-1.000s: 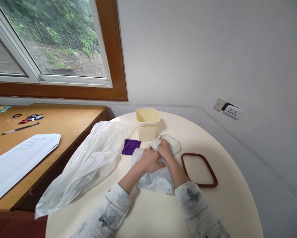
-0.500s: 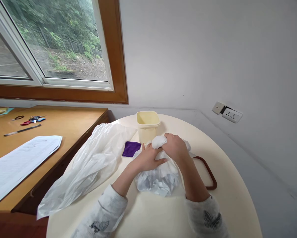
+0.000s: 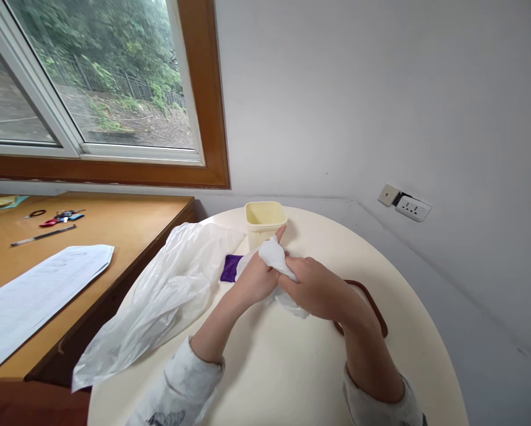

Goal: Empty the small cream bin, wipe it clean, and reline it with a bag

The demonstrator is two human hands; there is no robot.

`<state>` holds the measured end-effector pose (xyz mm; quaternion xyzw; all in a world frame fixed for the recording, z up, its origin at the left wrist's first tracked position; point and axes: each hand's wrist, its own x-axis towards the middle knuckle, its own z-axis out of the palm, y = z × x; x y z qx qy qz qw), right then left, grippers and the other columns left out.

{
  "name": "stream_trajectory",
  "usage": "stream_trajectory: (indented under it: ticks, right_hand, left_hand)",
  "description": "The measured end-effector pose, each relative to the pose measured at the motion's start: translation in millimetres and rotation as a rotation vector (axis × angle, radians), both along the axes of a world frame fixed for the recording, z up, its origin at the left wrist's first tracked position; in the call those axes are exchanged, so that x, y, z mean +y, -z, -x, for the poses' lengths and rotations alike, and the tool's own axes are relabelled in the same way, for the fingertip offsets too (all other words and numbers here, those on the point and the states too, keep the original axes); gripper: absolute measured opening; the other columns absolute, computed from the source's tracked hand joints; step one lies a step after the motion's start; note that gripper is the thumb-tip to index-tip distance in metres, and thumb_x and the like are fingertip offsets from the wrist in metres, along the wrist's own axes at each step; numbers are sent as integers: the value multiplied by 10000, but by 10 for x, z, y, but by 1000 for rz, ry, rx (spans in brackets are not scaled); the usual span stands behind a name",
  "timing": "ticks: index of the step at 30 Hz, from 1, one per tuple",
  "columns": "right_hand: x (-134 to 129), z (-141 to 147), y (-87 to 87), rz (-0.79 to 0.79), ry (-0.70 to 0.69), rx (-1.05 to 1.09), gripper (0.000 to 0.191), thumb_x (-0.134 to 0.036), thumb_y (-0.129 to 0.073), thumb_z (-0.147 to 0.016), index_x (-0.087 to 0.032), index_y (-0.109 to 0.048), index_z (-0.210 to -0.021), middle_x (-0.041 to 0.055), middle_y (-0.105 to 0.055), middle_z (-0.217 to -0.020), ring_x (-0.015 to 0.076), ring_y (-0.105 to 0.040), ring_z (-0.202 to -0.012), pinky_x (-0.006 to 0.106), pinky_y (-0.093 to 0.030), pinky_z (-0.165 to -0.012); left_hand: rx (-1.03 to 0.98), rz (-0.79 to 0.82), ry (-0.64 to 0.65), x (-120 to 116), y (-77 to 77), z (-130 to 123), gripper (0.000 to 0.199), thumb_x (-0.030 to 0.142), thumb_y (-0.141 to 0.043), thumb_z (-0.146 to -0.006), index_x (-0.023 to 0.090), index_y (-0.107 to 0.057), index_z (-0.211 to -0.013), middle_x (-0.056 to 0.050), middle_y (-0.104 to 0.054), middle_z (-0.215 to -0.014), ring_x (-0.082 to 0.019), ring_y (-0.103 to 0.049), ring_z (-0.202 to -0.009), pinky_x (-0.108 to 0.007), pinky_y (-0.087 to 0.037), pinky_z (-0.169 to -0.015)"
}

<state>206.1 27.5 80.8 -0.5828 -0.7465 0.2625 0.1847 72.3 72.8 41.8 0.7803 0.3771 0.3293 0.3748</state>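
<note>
- A plain pale wall [image 3: 336,118] fills the space beyond the grip and to its right, marked by a thin, roughly horizontal line low down.
- Under the grip spreads a smooth cream round-edged table [image 3: 292,367], bare on the near side.
- Left of the grip, past the table's edge, stands a yellow-brown wooden desk [image 3: 128,219].
- Far left beyond the grip, a sliding window [image 3: 115,83] in a brown wooden surround shows trees, a fence and bare earth.
- A large, crumpled, translucent white plastic bag [image 3: 159,296] lies left of the grip, drooping over the table's edge.
- White printed paper sheets [image 3: 44,302] lie on the desk, farther left.
- The left hand [image 3: 255,278] and right hand [image 3: 314,287] meet, both clenched on a bunched white plastic bundle [image 3: 273,253], which puffs out above them and trails below.
- Just beyond the grip stands a pale yellow square plastic tub [image 3: 254,235], open at the top.
- Right of the grip, partly behind the right forearm, lies a reddish-brown rounded frame [image 3: 375,305].
- Just left of the grip is a purple cloth square [image 3: 227,268], partly covered.
- A white wall socket [image 3: 413,208] sits right, beyond the grip.
</note>
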Motion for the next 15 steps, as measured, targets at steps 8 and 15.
stream_trajectory:
  ticks: [8,15]
  right_hand:
    - [69,-15,114,297,-401,291,262,-253,-374,-829,-166,-583,-697,19,-631,-770,133,-545,-686,252,-409,-634]
    - [176,478,537,679,-763,830,274,-404,-492,-803,-162,-553,-692,43,-628,-802,160,-586,-814,296,-421,-797]
  left_hand:
    - [-148,54,-91,80,-71,132,657,417,-461,-833,198,-209,-1399,-35,-562,-870,-191,-533,-798,-378,-405,-843]
    - [-243,-69,-145,65,-142,181,595,424,-480,-828,257,-275,-1361,-83,-467,-1225,-223,-443,-1124,-379,-353,-957]
